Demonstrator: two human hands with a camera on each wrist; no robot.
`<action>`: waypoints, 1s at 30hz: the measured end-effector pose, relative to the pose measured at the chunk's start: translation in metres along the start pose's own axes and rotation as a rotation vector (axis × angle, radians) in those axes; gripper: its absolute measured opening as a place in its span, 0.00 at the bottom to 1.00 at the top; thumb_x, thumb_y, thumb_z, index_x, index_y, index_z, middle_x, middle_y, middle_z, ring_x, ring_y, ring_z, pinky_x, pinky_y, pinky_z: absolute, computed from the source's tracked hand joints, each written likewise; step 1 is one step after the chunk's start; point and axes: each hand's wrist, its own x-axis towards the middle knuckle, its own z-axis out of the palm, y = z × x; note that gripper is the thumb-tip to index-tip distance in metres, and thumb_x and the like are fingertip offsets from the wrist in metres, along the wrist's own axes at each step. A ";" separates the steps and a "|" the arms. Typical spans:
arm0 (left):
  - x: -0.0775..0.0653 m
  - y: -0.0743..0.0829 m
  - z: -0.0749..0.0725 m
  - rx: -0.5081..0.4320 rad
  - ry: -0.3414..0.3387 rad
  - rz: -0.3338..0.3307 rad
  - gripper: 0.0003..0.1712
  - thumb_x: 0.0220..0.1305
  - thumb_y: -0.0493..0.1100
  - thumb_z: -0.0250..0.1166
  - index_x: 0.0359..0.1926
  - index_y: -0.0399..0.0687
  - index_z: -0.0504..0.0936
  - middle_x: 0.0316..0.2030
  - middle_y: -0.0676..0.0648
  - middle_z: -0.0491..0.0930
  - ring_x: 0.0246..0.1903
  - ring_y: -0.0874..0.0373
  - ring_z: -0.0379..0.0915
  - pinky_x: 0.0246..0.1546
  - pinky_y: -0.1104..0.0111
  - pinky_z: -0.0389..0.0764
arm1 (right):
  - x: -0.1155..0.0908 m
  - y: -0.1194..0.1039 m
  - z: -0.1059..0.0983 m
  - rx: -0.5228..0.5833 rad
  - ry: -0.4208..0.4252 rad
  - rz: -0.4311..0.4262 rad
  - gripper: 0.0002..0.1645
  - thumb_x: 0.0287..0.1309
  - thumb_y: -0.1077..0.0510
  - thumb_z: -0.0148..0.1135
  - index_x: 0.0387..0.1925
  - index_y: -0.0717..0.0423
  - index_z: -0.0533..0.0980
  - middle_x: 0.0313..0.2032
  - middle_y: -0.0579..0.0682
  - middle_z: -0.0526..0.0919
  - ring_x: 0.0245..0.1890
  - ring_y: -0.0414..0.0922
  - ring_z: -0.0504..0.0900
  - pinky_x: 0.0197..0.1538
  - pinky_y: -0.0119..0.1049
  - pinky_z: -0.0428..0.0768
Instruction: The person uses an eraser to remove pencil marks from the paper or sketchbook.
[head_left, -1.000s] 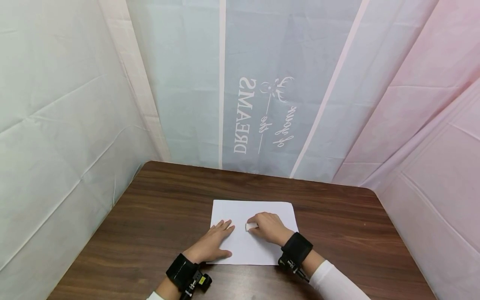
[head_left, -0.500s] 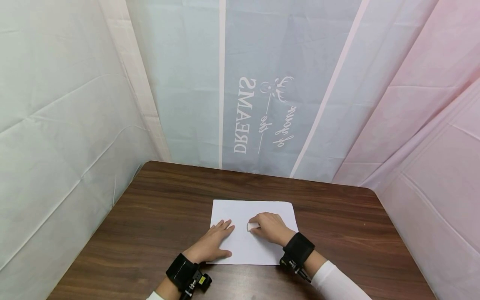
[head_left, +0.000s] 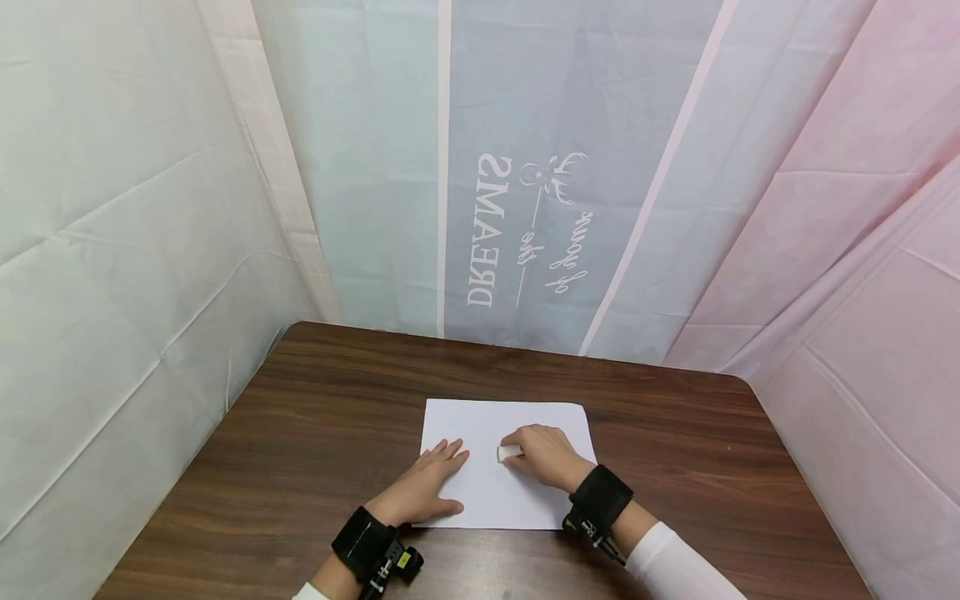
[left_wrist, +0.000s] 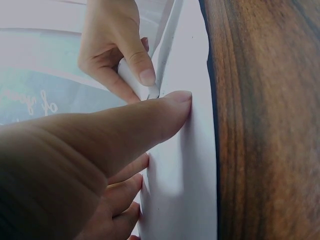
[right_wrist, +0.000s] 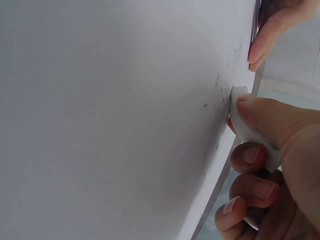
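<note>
A white sheet of paper lies on the brown table, in the middle of the head view. My left hand rests flat on its left part with the fingers spread. Between thumb and fingers, my right hand pinches a white eraser, whose end touches the paper near its middle. In the right wrist view, small dark crumbs are scattered on the sheet beside the eraser. Much of the eraser is hidden by the right fingers.
The wood-grain table extends around the sheet on all sides. Pale fabric curtains hang behind it and at both sides, with printed lettering on the back one. Black straps with small cameras sit on both wrists.
My right hand has shifted slightly to the right across the paper with the eraser still pinched. The left hand and the sheet stay in place.
</note>
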 end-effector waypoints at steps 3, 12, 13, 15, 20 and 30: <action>0.000 0.000 0.000 0.003 0.000 0.004 0.45 0.56 0.46 0.76 0.72 0.36 0.68 0.76 0.34 0.60 0.77 0.34 0.52 0.76 0.41 0.57 | -0.001 0.000 -0.001 0.001 -0.002 0.009 0.15 0.57 0.51 0.73 0.46 0.49 0.88 0.45 0.47 0.91 0.45 0.45 0.88 0.38 0.38 0.85; 0.000 0.000 0.000 0.009 0.004 0.002 0.46 0.56 0.46 0.76 0.72 0.36 0.68 0.76 0.35 0.60 0.77 0.35 0.52 0.75 0.41 0.58 | -0.002 0.001 -0.002 -0.003 -0.004 0.009 0.15 0.57 0.52 0.73 0.46 0.50 0.88 0.45 0.47 0.91 0.46 0.46 0.88 0.40 0.40 0.86; 0.000 0.000 0.000 0.009 0.005 0.003 0.46 0.56 0.46 0.76 0.72 0.36 0.68 0.76 0.35 0.60 0.77 0.35 0.52 0.75 0.41 0.58 | -0.002 0.001 -0.002 -0.003 -0.003 0.008 0.15 0.57 0.52 0.73 0.46 0.50 0.88 0.45 0.47 0.91 0.46 0.46 0.88 0.39 0.40 0.86; 0.001 0.000 0.000 0.010 0.007 0.005 0.46 0.56 0.46 0.77 0.72 0.36 0.68 0.76 0.35 0.60 0.77 0.35 0.53 0.75 0.40 0.58 | -0.003 0.001 -0.002 -0.003 -0.002 0.005 0.15 0.57 0.52 0.73 0.46 0.50 0.88 0.45 0.47 0.91 0.45 0.46 0.88 0.39 0.39 0.86; 0.001 -0.001 0.001 0.006 0.006 0.001 0.46 0.56 0.46 0.77 0.72 0.37 0.68 0.76 0.35 0.60 0.77 0.35 0.52 0.75 0.41 0.58 | -0.004 0.002 -0.003 -0.002 -0.003 0.008 0.14 0.57 0.52 0.74 0.46 0.49 0.88 0.44 0.47 0.91 0.45 0.45 0.88 0.38 0.39 0.85; 0.001 -0.001 0.001 0.002 0.006 0.000 0.46 0.55 0.46 0.77 0.72 0.37 0.69 0.76 0.35 0.60 0.77 0.35 0.53 0.75 0.41 0.57 | -0.005 0.006 -0.002 -0.004 -0.010 0.017 0.14 0.58 0.52 0.73 0.46 0.49 0.88 0.45 0.46 0.91 0.46 0.46 0.88 0.39 0.40 0.86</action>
